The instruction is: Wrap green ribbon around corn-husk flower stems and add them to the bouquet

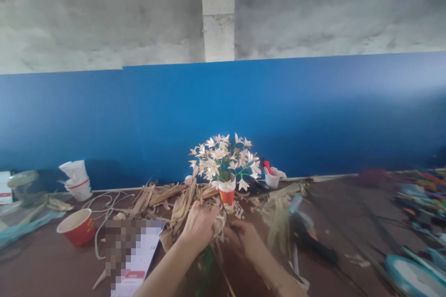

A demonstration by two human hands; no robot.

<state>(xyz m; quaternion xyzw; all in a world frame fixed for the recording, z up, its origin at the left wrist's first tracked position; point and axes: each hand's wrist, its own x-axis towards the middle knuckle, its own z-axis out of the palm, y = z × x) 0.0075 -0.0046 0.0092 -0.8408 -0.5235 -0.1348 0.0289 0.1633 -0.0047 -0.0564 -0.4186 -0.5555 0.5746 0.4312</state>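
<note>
My left hand (199, 226) is in front of a paper cup (227, 196) of pale star-shaped flowers (220, 154) on green stems. Its fingers are closed at a tuft of pale, curled strips (219, 225), which looks gripped at their tips. Just right of the strips, my right hand (245, 237) is curled with its fingers closed. A thin dark shape shows at its fingertips, too blurred to name. Below and between the wrists lies a blurred green thing (206, 264). Dry corn husks (181, 204) are heaped beside my left hand.
A red paper bowl (77, 228) and a phone (139, 257), partly pixelated, lie to the left near a white cable (101, 227). On the right are a black-handled tool (315, 243), a blue-rimmed roll (414, 278) and assorted clutter. A blue panel (313, 111) stands behind the table.
</note>
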